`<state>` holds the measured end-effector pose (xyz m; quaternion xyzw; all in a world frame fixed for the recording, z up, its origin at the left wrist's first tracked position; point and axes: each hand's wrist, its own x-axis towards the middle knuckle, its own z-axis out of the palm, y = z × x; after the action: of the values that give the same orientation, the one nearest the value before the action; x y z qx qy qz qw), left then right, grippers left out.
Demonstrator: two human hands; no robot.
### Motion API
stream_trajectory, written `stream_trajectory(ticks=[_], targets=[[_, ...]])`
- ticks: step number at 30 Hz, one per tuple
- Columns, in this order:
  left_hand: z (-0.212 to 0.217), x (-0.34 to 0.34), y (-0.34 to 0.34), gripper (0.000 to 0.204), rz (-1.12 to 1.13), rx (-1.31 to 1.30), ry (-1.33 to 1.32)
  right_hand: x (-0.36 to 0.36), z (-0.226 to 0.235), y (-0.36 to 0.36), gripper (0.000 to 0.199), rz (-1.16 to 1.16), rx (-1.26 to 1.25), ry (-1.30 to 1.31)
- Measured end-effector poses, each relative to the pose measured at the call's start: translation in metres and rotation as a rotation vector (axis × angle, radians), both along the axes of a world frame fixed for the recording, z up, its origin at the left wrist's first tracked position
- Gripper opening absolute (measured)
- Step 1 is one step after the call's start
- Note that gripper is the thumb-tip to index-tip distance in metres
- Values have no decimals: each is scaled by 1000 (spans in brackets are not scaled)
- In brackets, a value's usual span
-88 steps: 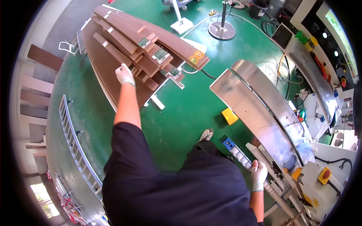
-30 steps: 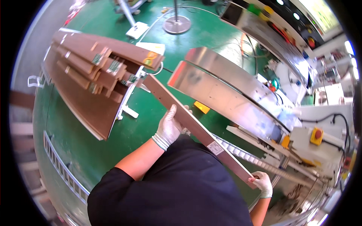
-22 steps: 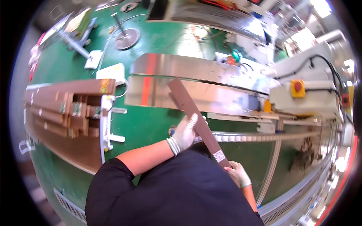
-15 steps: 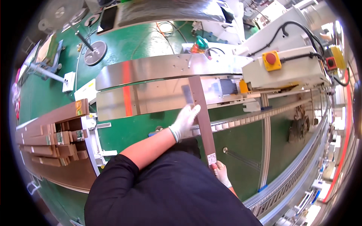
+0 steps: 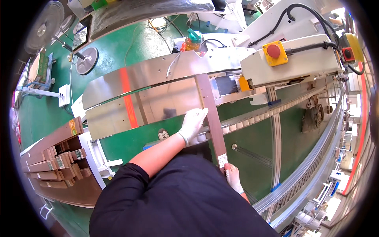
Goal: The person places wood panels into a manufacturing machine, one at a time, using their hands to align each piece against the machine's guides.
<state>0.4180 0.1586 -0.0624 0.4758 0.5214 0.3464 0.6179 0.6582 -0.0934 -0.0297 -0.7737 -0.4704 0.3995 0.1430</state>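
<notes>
A long, narrow brown board (image 5: 213,122) with small holes and a white label at its near end lies across in front of me. Its far end overlaps the shiny metal bed (image 5: 169,100), against the raised metal plate (image 5: 150,81) behind. My gloved left hand (image 5: 193,123) is closed at the board's left edge, around mid-length, fingertips partly hidden. At the labelled end, my gloved right hand (image 5: 233,177) grips the board, with bare fingertips showing beside the label. A roller strip (image 5: 252,121) passes under the board to the right.
A white machine housing with a red stop button (image 5: 273,51) stands right of the bed, beside a yellow block (image 5: 244,83). Stacked brown boards (image 5: 59,168) sit on a cart at left. A fan's round base (image 5: 87,61) stands on the green floor. Rails run along the right.
The view has shifted slightly. The board has moved a little right along the metal bed, closer to the yellow block. My left hand has drawn back toward the board's left edge.
</notes>
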Motion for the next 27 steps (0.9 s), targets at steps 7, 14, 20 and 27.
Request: stream_trajectory(ticks=[7, 14, 20, 27], targets=[[0, 40, 19, 38, -64, 229, 187, 39, -1, 19, 56, -6, -82, -11], [-21, 106, 40, 37, -79, 528, 337, 108, 0, 41, 58, 50, -77, -18], [-20, 175, 64, 44, -42, 5, 69, 173, 9, 71, 51, -3, -79, -3], [-13, 258, 91, 35, 76, -483, -246, 239, 24, 107, 44, -102, -100, 99]])
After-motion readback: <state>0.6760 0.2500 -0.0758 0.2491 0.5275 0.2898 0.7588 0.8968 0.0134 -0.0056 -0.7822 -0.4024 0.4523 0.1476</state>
